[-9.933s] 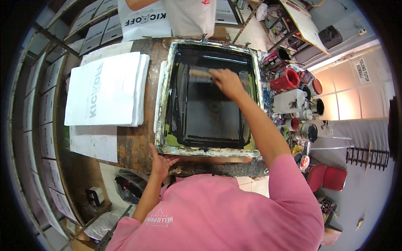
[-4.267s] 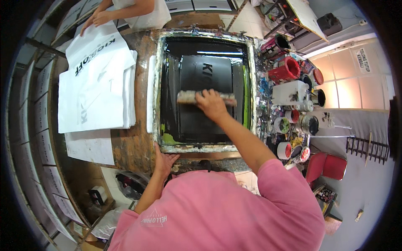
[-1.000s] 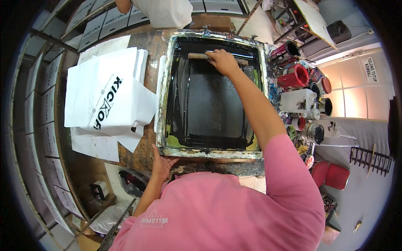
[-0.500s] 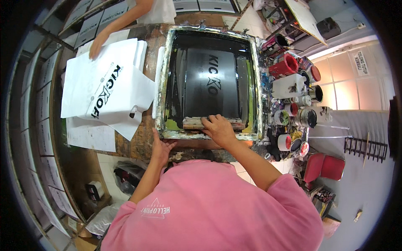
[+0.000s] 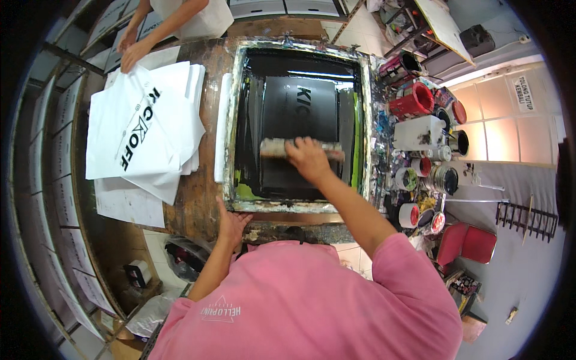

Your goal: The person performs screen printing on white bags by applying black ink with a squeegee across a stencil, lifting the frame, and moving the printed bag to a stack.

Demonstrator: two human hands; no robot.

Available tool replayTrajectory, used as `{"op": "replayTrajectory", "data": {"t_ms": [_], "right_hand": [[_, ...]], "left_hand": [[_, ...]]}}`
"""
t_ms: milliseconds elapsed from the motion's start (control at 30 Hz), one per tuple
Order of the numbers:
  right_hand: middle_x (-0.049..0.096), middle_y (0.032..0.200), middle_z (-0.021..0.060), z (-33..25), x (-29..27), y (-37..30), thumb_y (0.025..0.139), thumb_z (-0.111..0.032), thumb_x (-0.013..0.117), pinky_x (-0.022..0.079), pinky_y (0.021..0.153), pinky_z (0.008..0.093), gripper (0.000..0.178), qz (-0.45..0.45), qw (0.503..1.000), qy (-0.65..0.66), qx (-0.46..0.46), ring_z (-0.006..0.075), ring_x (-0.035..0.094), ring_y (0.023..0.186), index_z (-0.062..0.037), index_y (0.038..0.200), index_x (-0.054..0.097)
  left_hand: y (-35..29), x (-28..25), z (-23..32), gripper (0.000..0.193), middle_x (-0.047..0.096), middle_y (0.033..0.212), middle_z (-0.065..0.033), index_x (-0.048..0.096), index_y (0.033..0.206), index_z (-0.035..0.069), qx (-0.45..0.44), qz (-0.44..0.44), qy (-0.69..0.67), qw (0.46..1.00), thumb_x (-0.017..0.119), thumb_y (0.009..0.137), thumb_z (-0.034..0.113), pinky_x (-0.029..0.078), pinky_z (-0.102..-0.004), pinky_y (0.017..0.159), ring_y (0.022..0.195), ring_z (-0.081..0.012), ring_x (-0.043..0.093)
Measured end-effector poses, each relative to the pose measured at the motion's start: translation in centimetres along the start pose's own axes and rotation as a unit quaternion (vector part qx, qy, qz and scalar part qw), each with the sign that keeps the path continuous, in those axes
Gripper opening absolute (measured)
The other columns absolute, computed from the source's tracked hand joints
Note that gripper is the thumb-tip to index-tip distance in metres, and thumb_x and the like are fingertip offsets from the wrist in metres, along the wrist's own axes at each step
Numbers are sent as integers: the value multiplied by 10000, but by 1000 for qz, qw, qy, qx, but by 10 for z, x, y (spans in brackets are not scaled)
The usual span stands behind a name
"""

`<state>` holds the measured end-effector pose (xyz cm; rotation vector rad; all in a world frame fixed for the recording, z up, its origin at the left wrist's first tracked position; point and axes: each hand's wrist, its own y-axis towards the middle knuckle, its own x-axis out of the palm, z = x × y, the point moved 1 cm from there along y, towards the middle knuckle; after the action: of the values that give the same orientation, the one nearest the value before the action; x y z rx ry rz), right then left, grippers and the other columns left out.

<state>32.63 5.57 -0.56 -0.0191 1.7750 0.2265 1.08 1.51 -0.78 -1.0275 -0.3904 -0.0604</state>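
A screen-printing frame [image 5: 282,206] lies on the worktable, its mesh [image 5: 282,114] coated with black ink around dark lettering. My right hand [image 5: 307,159] grips the wooden handle of a squeegee [image 5: 275,148], which lies crosswise over the middle of the mesh. At the near left corner of the frame rests my left hand [image 5: 233,224], fingers apart, by the table's front edge. Whether it touches the frame or only the table, I cannot tell. Under the frame's left side a white sheet edge [image 5: 223,129] sticks out.
On the left, a co-worker's hands [image 5: 133,53] hold the far corner of a printed white bag [image 5: 117,144] on a stack. Ink cans, including a red one [image 5: 414,99], and a white jerrycan [image 5: 417,133] crowd the right. A red chair [image 5: 465,241] stands beyond.
My right hand has pushed the squeegee away from the near end to the middle of the mesh. The co-worker's printed bag has shifted left onto the stack. My left hand stays at the corner.
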Motion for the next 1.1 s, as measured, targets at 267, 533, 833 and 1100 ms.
{"op": "replayTrajectory", "data": {"t_ms": [267, 533, 833, 1100], "right_hand": [[622, 1073, 85, 110, 14, 152, 871, -299, 746, 550, 789, 483, 314, 52, 998, -21, 25, 323, 637, 1009, -176, 1131, 620], [713, 1043, 187, 88, -50, 122, 988, -453, 614, 538, 857, 525, 385, -125, 990, 61, -17, 393, 683, 1025, -102, 1139, 665], [624, 1036, 141, -90, -151, -53, 897, -332, 724, 504, 843, 497, 328, -91, 992, 42, 79, 353, 629, 966, -103, 1123, 661], [623, 918, 94, -104, -256, 2, 861, -364, 711, 367, 932, 501, 348, 207, 969, -126, 38, 275, 609, 923, -82, 1064, 686]], "left_hand": [[-6, 11, 4, 1161, 451, 1540, -188, 264, 1605, 31, 9, 43, 3, 999, 333, 876, 932, 423, -475, 1114, 1345, -326, 517], [-7, 5, 2, 1151, 412, 1572, -229, 216, 1633, 45, 16, 0, 11, 1000, 320, 891, 918, 411, -492, 1146, 1394, -366, 494], [-74, 18, 35, 839, 598, 1324, -215, 418, 1457, -8, 140, -147, -14, 979, 473, 1008, 699, 500, -467, 1082, 1215, -320, 634], [-39, 47, 68, 882, 399, 1547, -313, 374, 1563, 14, 460, -111, 427, 771, 526, 993, 670, 197, -629, 1219, 1494, -459, 314]]}}
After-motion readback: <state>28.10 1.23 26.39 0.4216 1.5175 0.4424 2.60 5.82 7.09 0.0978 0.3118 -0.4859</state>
